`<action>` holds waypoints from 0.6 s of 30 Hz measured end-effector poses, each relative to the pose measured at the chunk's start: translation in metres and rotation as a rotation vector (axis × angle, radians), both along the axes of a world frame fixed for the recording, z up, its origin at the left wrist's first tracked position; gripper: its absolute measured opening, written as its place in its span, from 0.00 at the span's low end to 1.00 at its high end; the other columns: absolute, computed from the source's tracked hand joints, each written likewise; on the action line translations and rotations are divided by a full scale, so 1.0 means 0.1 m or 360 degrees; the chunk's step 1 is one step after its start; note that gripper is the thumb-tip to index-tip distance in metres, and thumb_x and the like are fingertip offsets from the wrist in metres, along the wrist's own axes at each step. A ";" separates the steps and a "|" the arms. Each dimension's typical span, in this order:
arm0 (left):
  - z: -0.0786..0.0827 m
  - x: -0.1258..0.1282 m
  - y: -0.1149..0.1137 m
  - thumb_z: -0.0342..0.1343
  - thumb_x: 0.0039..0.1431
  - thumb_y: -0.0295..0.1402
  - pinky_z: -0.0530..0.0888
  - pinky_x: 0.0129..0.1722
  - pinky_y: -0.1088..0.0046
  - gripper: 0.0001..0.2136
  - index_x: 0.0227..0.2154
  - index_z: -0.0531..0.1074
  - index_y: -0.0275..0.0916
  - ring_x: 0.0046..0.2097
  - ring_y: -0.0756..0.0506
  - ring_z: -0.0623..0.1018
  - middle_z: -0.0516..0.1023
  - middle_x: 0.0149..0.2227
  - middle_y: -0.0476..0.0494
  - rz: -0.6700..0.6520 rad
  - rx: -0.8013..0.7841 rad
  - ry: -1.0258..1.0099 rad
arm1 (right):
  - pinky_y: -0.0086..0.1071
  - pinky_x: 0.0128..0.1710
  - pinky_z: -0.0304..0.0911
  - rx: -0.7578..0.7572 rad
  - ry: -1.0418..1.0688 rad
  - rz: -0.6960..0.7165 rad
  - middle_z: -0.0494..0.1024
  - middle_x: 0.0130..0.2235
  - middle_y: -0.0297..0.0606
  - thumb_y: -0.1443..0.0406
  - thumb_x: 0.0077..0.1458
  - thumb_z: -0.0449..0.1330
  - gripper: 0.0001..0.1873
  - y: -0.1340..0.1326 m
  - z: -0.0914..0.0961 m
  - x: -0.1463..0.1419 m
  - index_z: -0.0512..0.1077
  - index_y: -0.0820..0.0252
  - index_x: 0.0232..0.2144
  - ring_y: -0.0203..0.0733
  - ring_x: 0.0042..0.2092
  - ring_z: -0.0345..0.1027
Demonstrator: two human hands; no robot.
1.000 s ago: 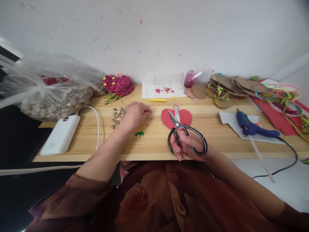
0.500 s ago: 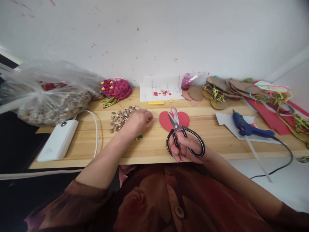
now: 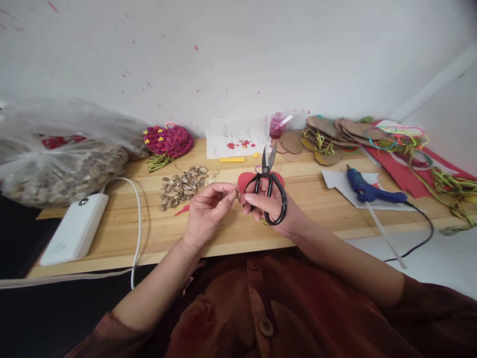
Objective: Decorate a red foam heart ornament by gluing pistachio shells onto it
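My right hand is closed on black-handled scissors, whose blades point up and stand slightly apart. Close beside it, my left hand pinches a small brownish piece that looks like a pistachio shell between thumb and fingertips. The fingertips of both hands nearly meet there. Behind the scissors lies a red paper heart, largely hidden by my right hand. A loose pile of pistachio shells is left of my left hand, with a red pointed scrap at its near edge.
At the left stand a clear bag of shells and a white power bank with a cable. Behind are a magenta shell-covered piece, paper with red stars and a paint cup. A blue glue gun lies right, near cardboard pieces.
My left hand has moved from the shell pile toward my right hand, now pinching a small piece. My right hand has turned and lifted the scissors over the heart. The view has shifted slightly.
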State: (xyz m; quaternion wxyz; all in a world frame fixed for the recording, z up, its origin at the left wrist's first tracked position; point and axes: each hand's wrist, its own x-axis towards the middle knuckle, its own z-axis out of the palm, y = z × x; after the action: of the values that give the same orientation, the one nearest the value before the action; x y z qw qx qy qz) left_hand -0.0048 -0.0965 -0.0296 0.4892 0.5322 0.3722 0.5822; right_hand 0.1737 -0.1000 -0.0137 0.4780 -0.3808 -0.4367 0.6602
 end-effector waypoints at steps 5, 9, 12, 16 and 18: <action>-0.04 0.02 -0.01 0.72 0.54 0.35 0.76 0.42 0.77 0.09 0.38 0.83 0.41 0.36 0.52 0.79 0.84 0.36 0.47 0.0018 -0.0090 -0.0276 | 0.25 0.20 0.61 -0.0002 -0.0053 -0.0052 0.79 0.32 0.33 0.57 0.50 0.74 0.17 -0.02 -0.05 -0.04 0.72 0.57 0.35 0.37 0.29 0.76; -0.03 0.04 -0.05 0.70 0.57 0.32 0.76 0.42 0.77 0.07 0.38 0.83 0.41 0.36 0.52 0.80 0.84 0.36 0.47 -0.0115 -0.0093 -0.0287 | 0.26 0.20 0.60 0.0039 -0.0048 -0.0108 0.76 0.31 0.30 0.57 0.50 0.74 0.17 -0.02 -0.05 -0.07 0.71 0.56 0.35 0.37 0.29 0.75; -0.04 0.05 -0.08 0.69 0.58 0.30 0.77 0.43 0.75 0.06 0.39 0.83 0.41 0.37 0.50 0.81 0.84 0.37 0.46 -0.0164 -0.0081 -0.0263 | 0.28 0.22 0.63 0.0095 -0.0106 -0.0171 0.75 0.29 0.28 0.56 0.48 0.74 0.19 0.00 -0.02 -0.07 0.69 0.55 0.34 0.36 0.27 0.73; -0.04 0.06 -0.11 0.70 0.56 0.28 0.78 0.43 0.74 0.06 0.38 0.83 0.40 0.36 0.50 0.82 0.84 0.37 0.46 -0.0271 -0.0130 -0.0352 | 0.33 0.29 0.69 0.0279 -0.0353 -0.0199 0.74 0.27 0.27 0.57 0.47 0.74 0.20 0.04 0.05 -0.02 0.68 0.55 0.33 0.36 0.27 0.72; -0.03 0.06 -0.12 0.70 0.55 0.28 0.78 0.41 0.76 0.06 0.36 0.83 0.40 0.35 0.51 0.81 0.85 0.37 0.46 -0.0303 -0.0183 -0.0421 | 0.33 0.32 0.70 0.0383 -0.0425 -0.0221 0.74 0.28 0.27 0.58 0.46 0.74 0.19 0.05 0.09 0.00 0.68 0.56 0.33 0.35 0.28 0.72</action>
State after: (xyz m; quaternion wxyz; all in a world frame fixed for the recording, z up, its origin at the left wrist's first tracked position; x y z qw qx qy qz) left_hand 0.0015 -0.1087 -0.0327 0.6164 0.4550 0.2852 0.5759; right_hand 0.1741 -0.0949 -0.0045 0.5024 -0.4343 -0.5447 0.5122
